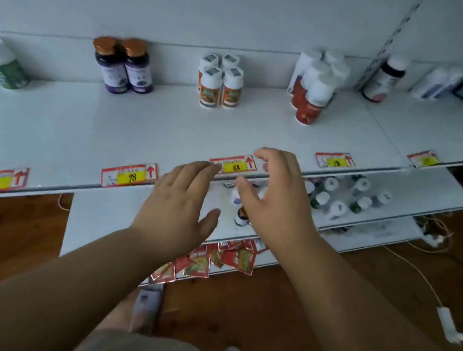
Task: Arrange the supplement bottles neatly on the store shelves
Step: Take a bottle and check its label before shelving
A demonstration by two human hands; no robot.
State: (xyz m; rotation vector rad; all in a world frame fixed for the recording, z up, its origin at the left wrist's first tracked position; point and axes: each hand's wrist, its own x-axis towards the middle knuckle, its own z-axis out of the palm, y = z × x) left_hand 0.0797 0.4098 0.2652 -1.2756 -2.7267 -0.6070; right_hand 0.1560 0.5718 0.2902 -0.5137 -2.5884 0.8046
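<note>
Groups of supplement bottles stand at the back of the white upper shelf point(83, 126): a green bottle point(7, 67), two purple bottles with copper caps point(125, 68), several white-capped orange-label bottles point(221, 84) and several red-label bottles point(313, 92). My left hand point(179, 206) hovers over the shelf's front edge with its fingers straight, holding nothing. My right hand point(275, 193) hovers beside it, fingers loosely curved and empty. Below the hands, small bottles point(241, 215) stand on the lower shelf point(101, 217), partly hidden by my right hand.
More white-capped bottles point(345, 199) stand on the lower shelf to the right. Red sachets point(213, 261) hang at a lower shelf's edge. Price tags point(130, 175) line the upper shelf's front. Further bottles point(384, 77) stand on the neighbouring shelf. A white cable point(446, 321) lies on the wooden floor.
</note>
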